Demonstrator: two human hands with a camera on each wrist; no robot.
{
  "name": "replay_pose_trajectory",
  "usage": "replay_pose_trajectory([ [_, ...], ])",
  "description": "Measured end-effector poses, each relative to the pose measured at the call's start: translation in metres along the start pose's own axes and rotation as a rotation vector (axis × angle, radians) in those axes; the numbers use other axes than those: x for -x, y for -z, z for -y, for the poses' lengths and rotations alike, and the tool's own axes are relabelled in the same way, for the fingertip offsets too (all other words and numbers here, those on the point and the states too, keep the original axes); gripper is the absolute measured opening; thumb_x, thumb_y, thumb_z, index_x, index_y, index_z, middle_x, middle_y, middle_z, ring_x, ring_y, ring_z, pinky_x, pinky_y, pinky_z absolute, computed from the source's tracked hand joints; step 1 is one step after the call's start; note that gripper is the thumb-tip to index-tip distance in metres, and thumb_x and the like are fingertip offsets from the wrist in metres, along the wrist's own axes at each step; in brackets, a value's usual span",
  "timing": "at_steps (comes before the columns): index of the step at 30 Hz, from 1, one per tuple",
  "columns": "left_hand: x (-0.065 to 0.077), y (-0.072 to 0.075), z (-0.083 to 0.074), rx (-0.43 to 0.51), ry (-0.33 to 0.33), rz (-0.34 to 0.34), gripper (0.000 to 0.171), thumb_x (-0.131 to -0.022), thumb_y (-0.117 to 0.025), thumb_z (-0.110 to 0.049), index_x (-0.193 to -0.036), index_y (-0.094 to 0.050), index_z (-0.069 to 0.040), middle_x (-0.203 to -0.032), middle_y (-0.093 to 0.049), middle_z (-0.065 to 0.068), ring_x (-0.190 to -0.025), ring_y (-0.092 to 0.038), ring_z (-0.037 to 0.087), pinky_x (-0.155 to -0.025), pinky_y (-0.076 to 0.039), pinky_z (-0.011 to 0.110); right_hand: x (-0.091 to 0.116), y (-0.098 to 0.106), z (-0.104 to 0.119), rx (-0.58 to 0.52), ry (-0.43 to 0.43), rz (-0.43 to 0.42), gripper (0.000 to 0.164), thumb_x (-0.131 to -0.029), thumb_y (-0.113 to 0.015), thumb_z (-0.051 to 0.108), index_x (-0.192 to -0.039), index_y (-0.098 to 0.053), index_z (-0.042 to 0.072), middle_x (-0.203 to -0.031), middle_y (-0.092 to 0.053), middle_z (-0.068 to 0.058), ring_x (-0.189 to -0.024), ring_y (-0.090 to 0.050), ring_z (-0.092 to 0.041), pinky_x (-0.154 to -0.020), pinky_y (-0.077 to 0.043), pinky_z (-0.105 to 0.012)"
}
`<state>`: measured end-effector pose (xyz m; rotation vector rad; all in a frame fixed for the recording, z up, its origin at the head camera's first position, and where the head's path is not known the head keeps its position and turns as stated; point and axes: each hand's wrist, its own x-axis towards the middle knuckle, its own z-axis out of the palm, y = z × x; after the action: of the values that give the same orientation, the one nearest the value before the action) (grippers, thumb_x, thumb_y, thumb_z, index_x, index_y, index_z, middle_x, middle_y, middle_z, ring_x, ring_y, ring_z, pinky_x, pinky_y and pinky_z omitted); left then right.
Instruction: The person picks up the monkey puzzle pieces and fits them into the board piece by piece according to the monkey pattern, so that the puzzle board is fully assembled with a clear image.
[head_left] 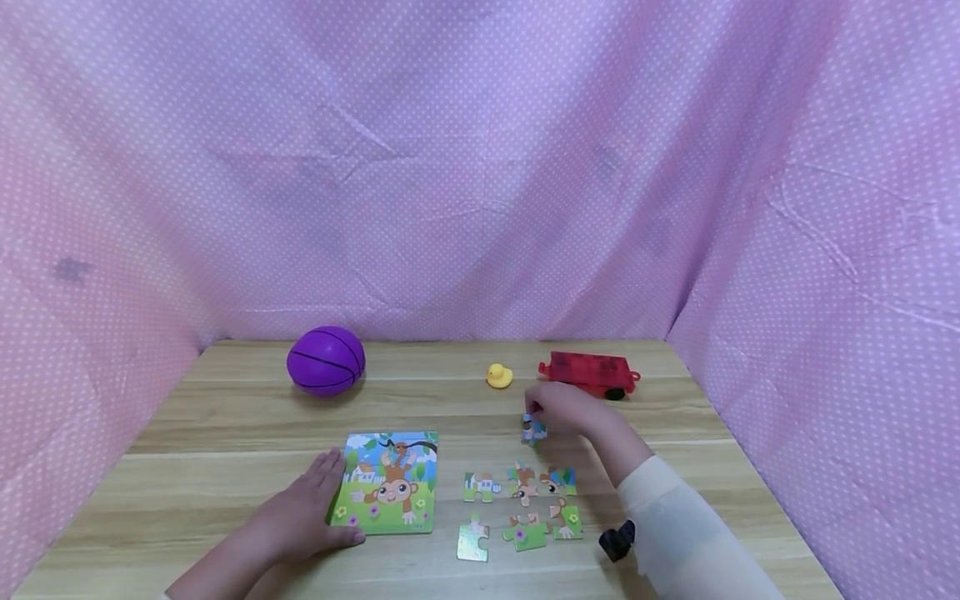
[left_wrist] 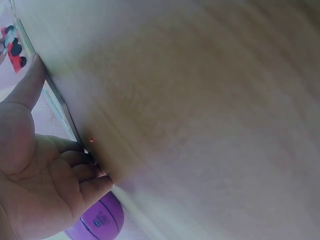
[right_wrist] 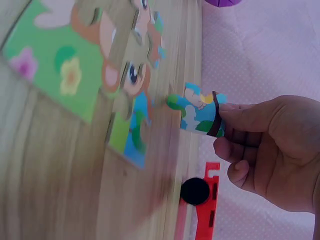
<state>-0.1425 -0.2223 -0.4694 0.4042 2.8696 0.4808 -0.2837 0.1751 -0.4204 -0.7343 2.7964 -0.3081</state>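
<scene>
My right hand pinches a puzzle piece with blue sky, green leaves and a brown branch, held between thumb and fingers above the table. Below it lie several loose pieces, among them a green one with a purple flower, a white-house piece and a green corner piece. At the left, my left hand rests along the left edge of a square monkey picture board, its thumb by the lower edge and its fingers extended along the side.
A purple ball sits at the back left. Toward the back stand a yellow rubber duck and a red toy wagon. Pink dotted cloth hangs behind the wooden table. A small black object lies by the right sleeve.
</scene>
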Motion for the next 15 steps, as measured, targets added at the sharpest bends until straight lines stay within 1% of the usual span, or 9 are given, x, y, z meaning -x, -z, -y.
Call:
replay_pose_trajectory([
  [2,0.0,0.0,0.0,-0.004,-0.001,-0.002,0.118,-0.071,-0.071,-0.07,-0.149,-0.03,0.009,-0.158,-0.023,0.029,-0.145,-0.02,0.048,-0.115,-0.027,0.061,-0.003,0.001,0.005,-0.002,0.017,-0.01,0.011,-0.096,-0.061,0.009,-0.089,-0.064,0.018,-0.083,-0.058,0.009,-0.076,-0.052,-0.012,-0.075,-0.051,-0.029],
  [6,-0.001,0.0,0.0,0.001,-0.002,-0.003,0.118,-0.071,-0.071,-0.07,-0.149,-0.03,0.009,-0.158,-0.023,0.028,-0.146,-0.02,0.048,-0.115,-0.027,0.061,-0.01,0.003,0.018,-0.042,0.066,-0.026,0.013,-0.098,-0.057,0.009,-0.089,-0.061,0.017,-0.081,-0.057,0.007,-0.074,-0.051,-0.013,-0.07,-0.048,-0.029],
  [9,-0.001,0.0,0.0,0.003,-0.013,-0.006,0.119,-0.071,-0.071,-0.07,-0.149,-0.03,0.01,-0.157,-0.023,0.029,-0.145,-0.02,0.049,-0.115,-0.027,0.062,-0.018,0.002,0.028,-0.062,0.105,-0.028,0.01,-0.1,-0.057,0.014,-0.091,-0.06,0.019,-0.083,-0.057,0.008,-0.075,-0.052,-0.011,-0.069,-0.047,-0.028],
  [12,0.0,0.0,0.0,-0.006,-0.026,-0.009,0.119,-0.071,-0.071,-0.07,-0.148,-0.029,0.011,-0.157,-0.023,0.031,-0.144,-0.021,0.05,-0.115,-0.027,0.062,-0.025,-0.001,0.038,-0.076,0.15,-0.021,0.008,-0.1,-0.057,0.02,-0.094,-0.061,0.023,-0.087,-0.06,0.011,-0.077,-0.054,-0.008,-0.072,-0.048,-0.027],
  [15,-0.001,-0.001,0.001,-0.008,-0.027,-0.008,0.12,-0.071,-0.07,-0.071,-0.148,-0.029,0.011,-0.157,-0.023,0.031,-0.145,-0.021,0.05,-0.115,-0.026,0.061,-0.032,-0.004,0.049,-0.157,0.189,0.011,0.008,-0.1,-0.057,0.022,-0.094,-0.063,0.023,-0.088,-0.063,0.012,-0.076,-0.056,-0.007,-0.071,-0.05,-0.026],
])
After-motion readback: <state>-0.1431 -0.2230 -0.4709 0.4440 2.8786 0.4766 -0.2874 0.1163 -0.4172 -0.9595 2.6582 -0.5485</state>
